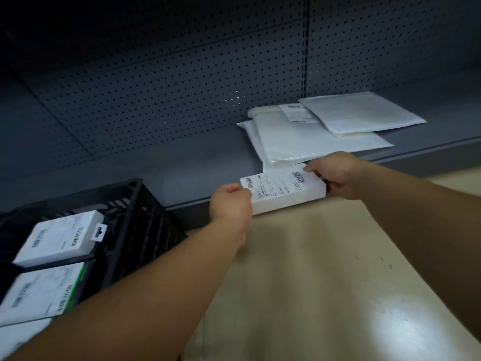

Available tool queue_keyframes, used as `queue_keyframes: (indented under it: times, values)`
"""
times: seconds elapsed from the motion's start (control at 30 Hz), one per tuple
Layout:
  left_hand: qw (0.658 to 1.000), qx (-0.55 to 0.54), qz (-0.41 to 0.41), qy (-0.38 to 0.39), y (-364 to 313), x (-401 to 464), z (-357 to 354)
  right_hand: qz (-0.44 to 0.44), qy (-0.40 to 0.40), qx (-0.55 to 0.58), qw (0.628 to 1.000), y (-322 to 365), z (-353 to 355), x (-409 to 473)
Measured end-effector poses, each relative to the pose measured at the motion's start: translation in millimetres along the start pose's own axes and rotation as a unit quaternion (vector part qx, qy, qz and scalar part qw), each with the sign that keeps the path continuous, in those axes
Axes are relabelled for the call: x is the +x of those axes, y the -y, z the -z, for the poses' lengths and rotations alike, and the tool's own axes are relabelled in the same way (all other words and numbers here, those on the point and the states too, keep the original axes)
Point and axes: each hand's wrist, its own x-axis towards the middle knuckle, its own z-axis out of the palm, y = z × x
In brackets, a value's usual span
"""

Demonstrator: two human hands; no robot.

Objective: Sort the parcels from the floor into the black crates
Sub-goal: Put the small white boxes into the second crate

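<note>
Gripping the box [283,190] by its short ends at frame centre, just above the shelf [182,175] edge, the left hand [230,204] and right hand [335,175] suit a parcel that looks stiff, light and smooth, bound for the crate [135,204] at lower left.

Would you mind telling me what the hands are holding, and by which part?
A white labelled box, gripped at its two short ends: left hand and right hand.
</note>
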Motion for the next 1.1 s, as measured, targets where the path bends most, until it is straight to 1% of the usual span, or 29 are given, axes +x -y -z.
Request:
queue_keyframes:
  times: [0.13, 0.27, 0.5, 0.67, 0.83, 1.03, 1.1]
  values:
    - [0.998, -0.022, -0.043, -0.033, -13, 8, 37, 0.036, 0.003, -0.010, 0.999, 29, -40, -14]
    - [0.995, -0.052, -0.061, -0.062, -18, 15, 79, 0.091, -0.009, -0.064, 0.994, 53, -79, -30]
    - [0.986, -0.100, -0.090, -0.094, -39, 27, 144, 0.134, 0.005, -0.029, 0.991, 86, -137, -56]
    - [0.982, -0.124, -0.093, -0.109, -41, 32, 192, 0.188, 0.007, -0.091, 0.978, 98, -178, -73]
    - [0.982, -0.106, -0.104, -0.116, -43, 36, 247, 0.211, 0.046, -0.131, 0.968, 105, -219, -99]
    - [0.986, -0.018, -0.128, -0.104, -37, 42, 325, 0.242, 0.102, -0.142, 0.954, 106, -264, -128]
    - [0.987, -0.008, -0.125, -0.102, -33, 42, 349, 0.257, 0.117, -0.136, 0.949, 102, -278, -140]
